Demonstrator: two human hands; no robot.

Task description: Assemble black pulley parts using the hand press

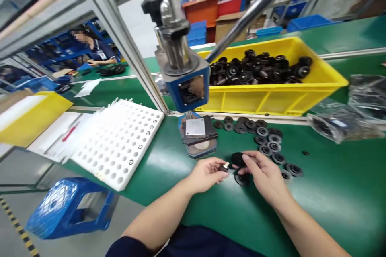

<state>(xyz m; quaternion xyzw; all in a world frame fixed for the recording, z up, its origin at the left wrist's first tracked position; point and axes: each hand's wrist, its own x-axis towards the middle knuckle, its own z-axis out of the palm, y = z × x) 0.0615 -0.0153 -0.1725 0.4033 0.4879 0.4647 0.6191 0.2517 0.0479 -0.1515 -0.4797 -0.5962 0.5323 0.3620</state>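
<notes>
My left hand pinches a small dark cylindrical part with a pale shaft between thumb and fingers. Close beside it, my right hand grips a black round part, held by its edge. Under that part another black disc shows, partly hidden; I cannot tell whether it is held or lies on the table. Just beyond my hands stands a blue hand press with a metal plate at its base. Several black ringed wheels lie to the right of it.
A yellow bin full of black parts stands behind the press. At left lies a white tray with rows of holes. Bagged parts are at right. A blue stool stands at lower left; a co-worker sits farther back.
</notes>
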